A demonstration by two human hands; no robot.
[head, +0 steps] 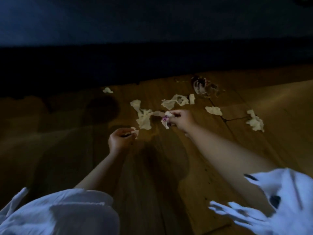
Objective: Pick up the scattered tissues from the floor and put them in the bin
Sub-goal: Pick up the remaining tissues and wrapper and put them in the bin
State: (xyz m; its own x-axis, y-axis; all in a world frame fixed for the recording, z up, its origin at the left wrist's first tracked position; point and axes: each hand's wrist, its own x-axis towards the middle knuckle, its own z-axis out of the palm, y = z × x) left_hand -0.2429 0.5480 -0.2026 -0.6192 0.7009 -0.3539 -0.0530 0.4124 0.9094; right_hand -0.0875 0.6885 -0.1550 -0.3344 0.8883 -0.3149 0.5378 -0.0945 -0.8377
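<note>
Tissue strip point(144, 118): btwn my hands; R hand point(180, 118) pinches its right end, L hand point(119, 138) clutches scrap point(135, 132).

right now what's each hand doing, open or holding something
Left hand: fingers curled round a small tissue scrap.
Right hand: pinching a tissue strip.

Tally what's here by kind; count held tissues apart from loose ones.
Loose tissue pieces: 6
Held tissue pieces: 2, one in the left hand, one in the right hand
Dark crumpled object, kind unclear: 1
Total: 9
</note>
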